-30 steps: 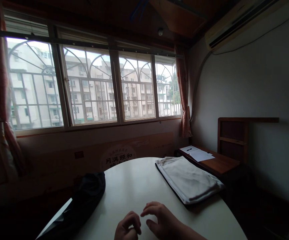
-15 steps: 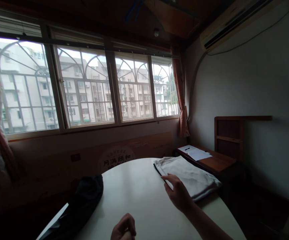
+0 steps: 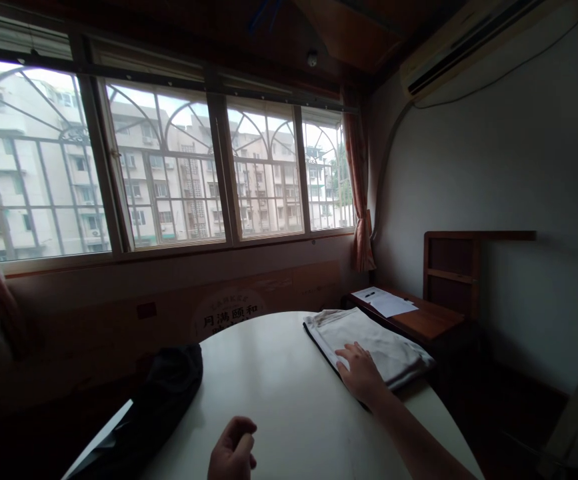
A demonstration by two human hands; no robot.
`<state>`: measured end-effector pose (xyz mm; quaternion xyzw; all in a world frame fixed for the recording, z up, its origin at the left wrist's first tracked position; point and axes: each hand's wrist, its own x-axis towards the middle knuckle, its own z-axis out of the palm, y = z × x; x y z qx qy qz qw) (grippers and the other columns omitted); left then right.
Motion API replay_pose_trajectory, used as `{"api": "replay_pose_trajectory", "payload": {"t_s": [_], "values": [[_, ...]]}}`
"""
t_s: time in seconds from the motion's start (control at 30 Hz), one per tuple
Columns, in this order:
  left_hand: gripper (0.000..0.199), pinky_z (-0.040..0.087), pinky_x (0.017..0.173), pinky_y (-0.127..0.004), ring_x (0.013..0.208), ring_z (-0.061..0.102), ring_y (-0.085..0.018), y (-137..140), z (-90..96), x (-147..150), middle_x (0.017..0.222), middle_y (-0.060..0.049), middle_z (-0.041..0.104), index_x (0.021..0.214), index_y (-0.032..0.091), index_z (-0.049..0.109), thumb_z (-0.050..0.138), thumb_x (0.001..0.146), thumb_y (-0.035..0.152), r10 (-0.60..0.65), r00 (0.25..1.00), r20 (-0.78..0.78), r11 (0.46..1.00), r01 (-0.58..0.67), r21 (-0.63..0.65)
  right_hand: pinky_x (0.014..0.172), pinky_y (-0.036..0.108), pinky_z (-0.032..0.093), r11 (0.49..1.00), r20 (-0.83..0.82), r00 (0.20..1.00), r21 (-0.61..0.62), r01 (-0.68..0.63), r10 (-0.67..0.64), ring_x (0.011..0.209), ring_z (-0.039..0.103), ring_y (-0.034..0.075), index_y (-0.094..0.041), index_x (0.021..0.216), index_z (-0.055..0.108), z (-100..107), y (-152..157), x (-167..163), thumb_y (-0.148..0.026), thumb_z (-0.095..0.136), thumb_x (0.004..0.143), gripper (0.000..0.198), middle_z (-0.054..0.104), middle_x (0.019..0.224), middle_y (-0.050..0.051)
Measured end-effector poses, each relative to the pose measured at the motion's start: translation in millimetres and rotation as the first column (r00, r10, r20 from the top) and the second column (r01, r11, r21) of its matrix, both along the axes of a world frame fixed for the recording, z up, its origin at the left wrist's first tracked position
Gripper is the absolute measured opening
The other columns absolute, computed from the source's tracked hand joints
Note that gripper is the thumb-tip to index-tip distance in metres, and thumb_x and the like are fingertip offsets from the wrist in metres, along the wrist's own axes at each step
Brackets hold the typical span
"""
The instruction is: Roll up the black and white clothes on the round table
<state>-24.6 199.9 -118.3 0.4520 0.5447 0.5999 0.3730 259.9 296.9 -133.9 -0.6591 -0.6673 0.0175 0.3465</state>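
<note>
A folded white cloth garment (image 3: 383, 337) with a dark edge along its underside lies on the right part of the white round table (image 3: 273, 373). My right hand (image 3: 361, 373) rests palm down on its near left side, fingers spread and nothing gripped. Low in the view, above the table's near part, my left hand (image 3: 233, 447) is loosely curled with its thumb against the fingers; nothing shows in it. Black cloth (image 3: 169, 387) is draped over the table's left edge, apart from both hands.
Beyond the table at the right, a wooden side table (image 3: 426, 323) bears white paper sheets (image 3: 386, 302) and a dark pen. A wooden frame (image 3: 451, 267) stands by the wall. Barred windows (image 3: 169, 167) with curtains (image 3: 361, 193) line the far side.
My right hand has shifted slightly right and settled flatter onto the white garment. My left hand has moved a little left and up, turning slightly. The view has swung slightly.
</note>
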Motion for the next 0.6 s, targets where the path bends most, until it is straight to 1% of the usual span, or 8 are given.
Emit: {"api": "replay_pose_trajectory", "payload": {"t_s": [0.17, 0.27, 0.33, 0.4, 0.53, 0.6], "values": [[0.02, 0.042, 0.054, -0.028, 0.056, 0.048, -0.015, -4.7, 4.0, 5.6, 0.065, 0.004, 0.054, 0.072, 0.021, 0.059, 0.058, 0.058, 0.035, 0.018, 1.0, -0.009, 1.0, -0.018, 0.006, 0.12, 0.058, 0.027, 0.983, 0.048, 0.999, -0.183, 0.013, -0.004, 0.149, 0.035, 0.037, -0.022, 0.129, 0.07, 9.3, -8.9, 0.8, -0.026, 0.048, 0.096, 0.041, 0.051, 0.15, 0.013], [0.021, 0.042, 0.053, -0.028, 0.057, 0.048, -0.015, -5.4, 6.1, 8.9, 0.065, 0.003, 0.053, 0.07, 0.021, 0.059, 0.058, 0.056, 0.036, 0.04, 0.999, -0.005, 0.999, -0.04, -0.001, 0.122, 0.056, 0.024, 0.965, 0.061, 0.998, -0.263, 0.023, -0.008, 0.15, 0.031, 0.035, -0.025, 0.124, 0.072, 14.8, -12.4, 2.0, -0.026, 0.041, 0.099, 0.04, 0.05, 0.151, 0.009], [0.021, 0.041, 0.053, -0.028, 0.057, 0.047, -0.015, -5.2, 7.0, 10.4, 0.065, 0.003, 0.054, 0.069, 0.021, 0.059, 0.058, 0.055, 0.037, 0.044, 0.999, -0.004, 0.999, -0.044, -0.006, 0.122, 0.055, 0.023, 0.954, 0.064, 0.998, -0.298, 0.021, -0.002, 0.151, 0.031, 0.034, -0.027, 0.12, 0.074, 15.9, -13.0, 2.8, -0.026, 0.038, 0.101, 0.041, 0.051, 0.151, 0.005], [0.021, 0.041, 0.052, -0.028, 0.057, 0.048, -0.016, -5.2, 7.5, 11.1, 0.065, 0.002, 0.053, 0.068, 0.021, 0.059, 0.058, 0.054, 0.037, 0.036, 0.999, -0.007, 0.999, -0.036, -0.009, 0.122, 0.054, 0.023, 0.948, 0.067, 0.998, -0.318, 0.019, 0.002, 0.151, 0.03, 0.033, -0.029, 0.124, 0.072, 15.1, -12.5, 3.5, -0.027, 0.039, 0.1, 0.04, 0.051, 0.151, 0.004], [0.02, 0.04, 0.053, -0.028, 0.058, 0.048, -0.016, -5.6, 5.9, 11.4, 0.065, 0.002, 0.052, 0.068, 0.022, 0.058, 0.058, 0.054, 0.037, 0.018, 1.0, -0.009, 1.0, -0.018, -0.011, 0.122, 0.056, 0.023, 0.937, 0.072, 0.997, -0.346, 0.047, -0.023, 0.151, 0.03, 0.034, -0.026, 0.141, 0.061, 11.8, -10.8, 5.2, -0.026, 0.042, 0.098, 0.047, 0.047, 0.154, 0.008], [0.02, 0.041, 0.053, -0.028, 0.059, 0.048, -0.016, -5.5, 4.4, 11.4, 0.066, 0.002, 0.052, 0.068, 0.022, 0.058, 0.058, 0.055, 0.037, 0.007, 1.0, -0.013, 1.0, -0.007, -0.017, 0.122, 0.058, 0.022, 0.932, 0.073, 0.997, -0.358, 0.054, -0.029, 0.151, 0.03, 0.034, -0.026, 0.142, 0.059, 10.4, -10.1, 6.0, -0.024, 0.04, 0.098, 0.049, 0.046, 0.155, 0.009]]}}
